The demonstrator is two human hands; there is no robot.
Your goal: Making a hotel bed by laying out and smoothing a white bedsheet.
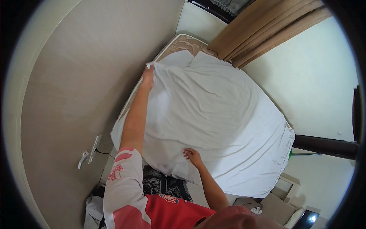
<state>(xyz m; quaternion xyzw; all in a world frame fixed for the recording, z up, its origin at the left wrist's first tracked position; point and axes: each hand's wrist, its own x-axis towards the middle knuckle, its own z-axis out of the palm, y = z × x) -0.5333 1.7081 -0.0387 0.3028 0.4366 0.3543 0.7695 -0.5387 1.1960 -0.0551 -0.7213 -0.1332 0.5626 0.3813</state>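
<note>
A wrinkled white bed sheet [211,108] covers most of a mattress [184,43] with a patterned tan cover and white piping. The mattress is bare at its far end and along part of its left side. My left hand [148,75] reaches to the mattress's left edge and grips a bit of the sheet there. Above the near part of the sheet is my right hand [192,156], its fingers loosely bent and apart, with nothing in it. Whether it touches the sheet cannot be told.
A beige wall [71,71] runs close along the mattress's left side, with a power strip [95,148] and cord low down. Brown curtains [257,28] hang over the far corner. At the lower right stand a small cabinet [283,187] and a lit screen [306,219]. A whitish bag [94,210] lies lower left.
</note>
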